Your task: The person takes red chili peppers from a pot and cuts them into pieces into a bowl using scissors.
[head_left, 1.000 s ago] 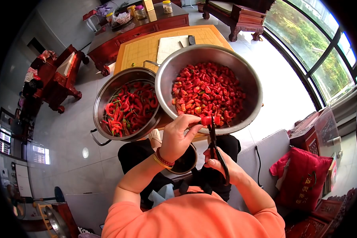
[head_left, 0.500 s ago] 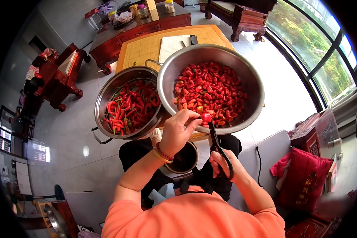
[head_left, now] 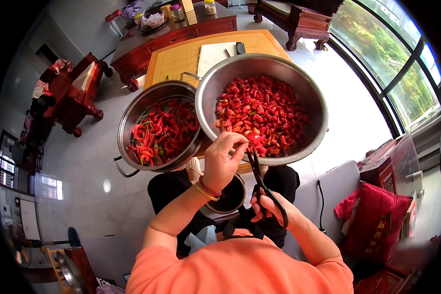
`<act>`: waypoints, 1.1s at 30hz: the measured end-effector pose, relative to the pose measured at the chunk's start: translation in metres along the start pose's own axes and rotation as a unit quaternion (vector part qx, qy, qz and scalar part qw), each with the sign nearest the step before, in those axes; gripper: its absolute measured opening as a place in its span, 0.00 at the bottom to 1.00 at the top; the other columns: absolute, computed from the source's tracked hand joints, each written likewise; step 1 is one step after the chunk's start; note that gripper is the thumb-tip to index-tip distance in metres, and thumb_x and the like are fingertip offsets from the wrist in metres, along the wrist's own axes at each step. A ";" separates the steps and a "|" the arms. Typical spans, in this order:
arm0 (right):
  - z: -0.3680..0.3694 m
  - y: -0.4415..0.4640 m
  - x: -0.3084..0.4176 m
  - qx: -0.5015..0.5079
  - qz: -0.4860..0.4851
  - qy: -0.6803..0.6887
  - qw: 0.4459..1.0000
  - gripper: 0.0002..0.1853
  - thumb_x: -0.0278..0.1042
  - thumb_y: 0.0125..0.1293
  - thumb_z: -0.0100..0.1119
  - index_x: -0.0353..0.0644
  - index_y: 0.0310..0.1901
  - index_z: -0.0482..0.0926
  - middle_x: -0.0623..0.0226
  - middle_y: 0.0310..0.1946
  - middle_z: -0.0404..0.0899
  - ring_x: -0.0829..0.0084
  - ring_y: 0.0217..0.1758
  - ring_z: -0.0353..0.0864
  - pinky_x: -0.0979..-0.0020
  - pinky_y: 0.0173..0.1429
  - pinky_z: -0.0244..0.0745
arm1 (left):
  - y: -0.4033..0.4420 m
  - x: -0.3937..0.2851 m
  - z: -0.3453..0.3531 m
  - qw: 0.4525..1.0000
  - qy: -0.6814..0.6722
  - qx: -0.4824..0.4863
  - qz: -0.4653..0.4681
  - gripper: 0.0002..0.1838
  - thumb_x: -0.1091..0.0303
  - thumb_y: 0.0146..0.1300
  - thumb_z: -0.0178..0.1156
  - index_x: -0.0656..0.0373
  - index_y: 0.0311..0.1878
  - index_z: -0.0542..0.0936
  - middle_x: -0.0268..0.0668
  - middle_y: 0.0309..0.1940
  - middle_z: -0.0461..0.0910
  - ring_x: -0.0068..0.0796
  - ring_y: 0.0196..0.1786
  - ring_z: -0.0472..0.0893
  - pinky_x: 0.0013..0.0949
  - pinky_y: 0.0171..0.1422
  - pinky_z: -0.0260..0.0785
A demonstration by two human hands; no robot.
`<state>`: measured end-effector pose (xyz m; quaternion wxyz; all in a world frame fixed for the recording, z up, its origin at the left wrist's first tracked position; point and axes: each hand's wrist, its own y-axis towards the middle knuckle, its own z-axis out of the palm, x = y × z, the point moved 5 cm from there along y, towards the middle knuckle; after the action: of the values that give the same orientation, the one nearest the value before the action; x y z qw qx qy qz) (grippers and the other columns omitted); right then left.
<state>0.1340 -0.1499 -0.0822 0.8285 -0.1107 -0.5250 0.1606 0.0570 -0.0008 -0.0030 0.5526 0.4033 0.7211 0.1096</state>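
Observation:
My left hand (head_left: 222, 159) is closed in a pinch at the near rim of a large metal basin (head_left: 320, 128), holding a red chili pepper (head_left: 254, 139) by its stem end. My right hand (head_left: 278, 207) grips black-handled scissors (head_left: 263, 185); their blades are parted, with the tips close below the pepper. Many cut red chili pieces (head_left: 264, 110) lie in the basin. To its left, a two-handled steel pot (head_left: 124, 128) contains whole red chilies (head_left: 159, 130), some with green stems.
The basin and pot rest at a wooden table (head_left: 169, 61) bearing a white board (head_left: 213, 55) and a dark-handled knife (head_left: 240, 48). A dark-inside bucket (head_left: 230, 196) stands between my legs. A red cushion (head_left: 375, 220) is at right.
The scissors have opened and their tips have shifted left, towards my left hand. More of the pepper is now hidden behind my fingers, which have moved slightly.

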 end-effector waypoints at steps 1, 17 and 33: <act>-0.001 0.001 0.001 0.001 -0.005 0.003 1.000 0.27 0.58 0.63 0.51 0.36 0.44 0.69 0.70 0.29 0.68 0.81 0.31 0.69 0.72 0.42 0.79 | -0.001 -0.002 0.001 1.000 0.005 0.003 0.012 0.06 0.79 0.54 0.61 0.61 0.34 0.76 0.37 0.29 0.76 0.33 0.30 0.76 0.31 0.31 0.67; -0.014 -0.010 0.012 -0.005 -0.015 -0.007 1.000 0.27 0.57 0.63 0.54 0.36 0.44 0.69 0.69 0.29 0.66 0.79 0.31 0.67 0.71 0.40 0.76 | 0.000 0.030 -0.005 0.972 -0.160 0.073 -0.157 0.03 0.78 0.61 0.59 0.63 0.38 0.77 0.23 0.28 0.73 0.08 0.31 0.70 0.14 0.36 0.62; -0.021 -0.003 0.010 -0.064 -0.028 0.085 0.994 0.20 0.53 0.68 0.46 0.40 0.36 0.71 0.74 0.20 0.66 0.81 0.22 0.68 0.72 0.32 0.78 | -0.004 0.026 0.001 0.957 -0.207 0.069 -0.193 0.03 0.76 0.61 0.59 0.64 0.38 0.77 0.26 0.29 0.77 0.10 0.32 0.74 0.17 0.37 0.67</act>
<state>0.1572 -0.1492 -0.0819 0.8655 -0.1624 -0.4645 0.0934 0.0546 0.0153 -0.0243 0.6712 0.3078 0.6607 -0.1353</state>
